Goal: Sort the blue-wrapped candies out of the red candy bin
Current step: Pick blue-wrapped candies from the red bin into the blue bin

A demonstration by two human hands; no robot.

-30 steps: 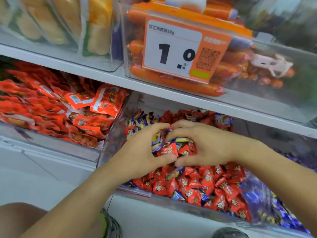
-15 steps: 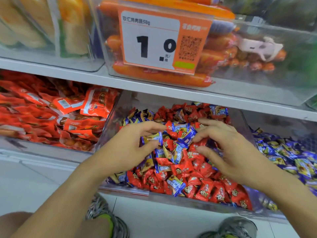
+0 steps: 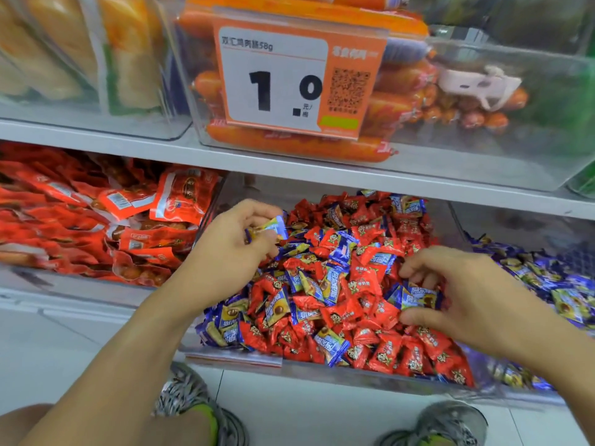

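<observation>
A clear bin (image 3: 322, 370) on the lower shelf holds a heap of red-wrapped candies (image 3: 363, 278) with several blue-wrapped candies (image 3: 341, 249) mixed in. My left hand (image 3: 231, 249) is over the bin's left side and pinches one blue-wrapped candy (image 3: 272, 228) between thumb and fingers. My right hand (image 3: 467, 294) is at the bin's right side, its fingers curled round blue-wrapped candies (image 3: 415, 297) on the heap.
A bin of blue candies (image 3: 547, 281) stands right of the red bin. Left of it, a bin of red snack packets (image 3: 96, 217). The shelf above carries bins of orange sausages with an orange price tag (image 3: 299, 82). My shoes (image 3: 193, 403) rest on the white floor.
My hands have moved apart. The left hand has lifted a blue candy at the bin's left; the right hand has shifted right and closed on blue candies.
</observation>
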